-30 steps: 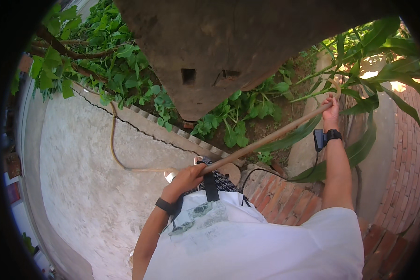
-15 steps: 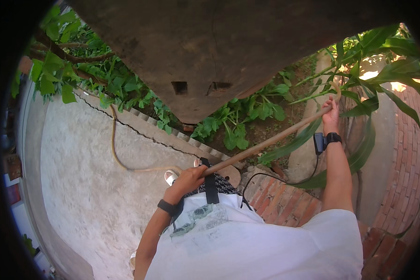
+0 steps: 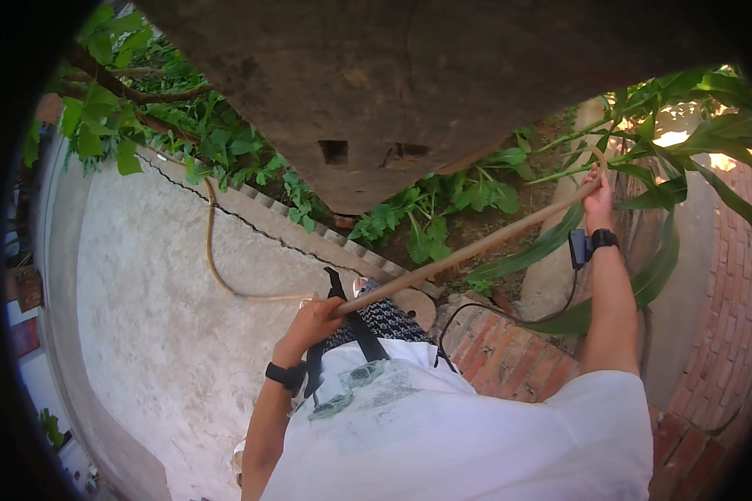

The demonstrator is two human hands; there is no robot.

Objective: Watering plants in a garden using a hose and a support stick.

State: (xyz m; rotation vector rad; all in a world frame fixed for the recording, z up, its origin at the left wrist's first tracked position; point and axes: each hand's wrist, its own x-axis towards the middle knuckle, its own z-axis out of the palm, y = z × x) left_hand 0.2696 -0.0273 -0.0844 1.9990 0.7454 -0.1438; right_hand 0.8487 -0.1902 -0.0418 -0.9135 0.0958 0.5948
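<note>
A tan hose [image 3: 468, 253] runs in a nearly straight slant between my two hands. My left hand [image 3: 307, 326] is closed around it in front of my waist. Farther out and to the right, my right hand [image 3: 594, 200] grips the same hose, and a short curved piece of it rises past the fingers. Beyond my left hand, the hose trails over the concrete in a bend toward the plants. Beside my right hand hang long green leaves [image 3: 660, 188]. A black strap with a small device [image 3: 583, 248] sits on my right wrist, a cable leading from it.
A large dark slab [image 3: 351, 92] with two square holes juts in overhead. Leafy plants [image 3: 426, 225] grow in soil beneath it, edged by a low ridged border. A cracked concrete floor [image 3: 150, 309] spreads left; brick paving [image 3: 510, 355] lies right of my legs.
My left hand has moved left, and the stretch of hose between my hands is longer. My right hand stays closed on the hose near the leaves.
</note>
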